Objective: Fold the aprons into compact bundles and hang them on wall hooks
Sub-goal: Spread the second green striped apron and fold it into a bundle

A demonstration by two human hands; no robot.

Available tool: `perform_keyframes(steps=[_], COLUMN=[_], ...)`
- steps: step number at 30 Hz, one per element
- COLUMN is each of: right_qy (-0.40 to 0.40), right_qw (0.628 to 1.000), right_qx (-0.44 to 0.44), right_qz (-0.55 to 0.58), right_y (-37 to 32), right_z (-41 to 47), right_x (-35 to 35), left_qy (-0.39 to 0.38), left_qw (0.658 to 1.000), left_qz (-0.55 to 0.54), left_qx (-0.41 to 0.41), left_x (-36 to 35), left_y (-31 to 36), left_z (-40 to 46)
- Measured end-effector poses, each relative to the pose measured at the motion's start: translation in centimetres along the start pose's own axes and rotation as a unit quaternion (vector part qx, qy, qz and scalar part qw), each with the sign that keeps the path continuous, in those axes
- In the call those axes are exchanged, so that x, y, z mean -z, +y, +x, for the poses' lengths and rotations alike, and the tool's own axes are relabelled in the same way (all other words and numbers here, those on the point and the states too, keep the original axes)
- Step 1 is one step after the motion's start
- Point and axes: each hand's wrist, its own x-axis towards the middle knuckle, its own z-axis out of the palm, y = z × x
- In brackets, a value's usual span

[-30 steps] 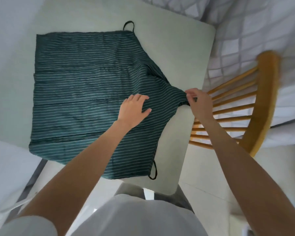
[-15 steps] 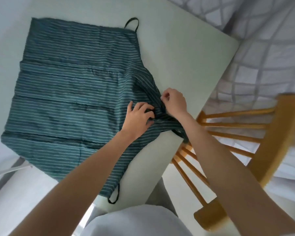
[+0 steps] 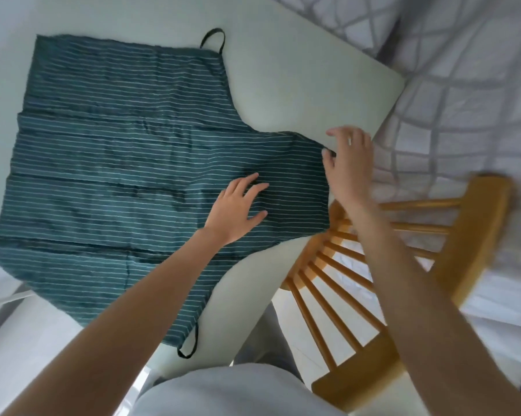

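Apron, dark green with thin white stripes, lies spread flat on the pale table, bib end toward the table's right edge. 2 black strap loops show: 1 at the far edge, 1 at the near edge.

Left hand rests palm-down on the bib part, fingers straight and spread, holding nothing. Right hand sits at the bib's end edge near the table edge, fingers loosely extended and apart; cannot tell if it touches the cloth, motion blur there.

Wooden chair with a spindle back stands just right of the table, under the right forearm. Grid-patterned bedding beyond it. Person's light top at the bottom.
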Motion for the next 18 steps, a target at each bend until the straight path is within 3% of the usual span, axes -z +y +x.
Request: perform_keyframes(steps=[2,4,6,8,11,13,16,18], right_qy=[0.0,-0.049,-0.081,-0.081,-0.029,-0.005,-0.087,-0.136], right_qw=[0.992,0.961,0.928,0.91,0.924,0.942,0.958,0.95], right_qx=[-0.126,-0.263,-0.321,-0.307,-0.262,-0.257,-0.271,-0.282], right_qz=[0.032,0.068,0.17,0.266,0.276,0.214,0.036,-0.004], right_y=[-0.1,0.0,0.2,-0.2,-0.8,-0.3,1.0,1.4], right_z=[-4.3,-8.5,-11.9,-13.6,-14.2,-14.1,-14.5,-15.0], right_x=[-0.8,-2.2,-3.4,-3.4,-1.7,-1.2,-1.4,-1.6], left_qy=[-0.014,-0.051,-0.075,-0.079,-0.091,-0.085,-0.05,-0.028], left_qw=[0.999,0.995,0.993,0.993,0.993,0.995,0.999,0.999], left_qz=[0.044,0.068,0.068,0.063,0.064,0.046,-0.01,-0.037], left_qx=[0.026,0.048,0.057,0.053,0.031,0.022,0.004,-0.013], left_x=[-0.4,-1.1,-1.8,-2.0,-2.1,-2.1,-1.7,-1.4], left_y=[0.1,0.4,0.7,1.0,1.9,2.3,1.5,0.2], left_z=[0.3,0.7,1.0,1.5,2.2,2.4,1.8,0.6])
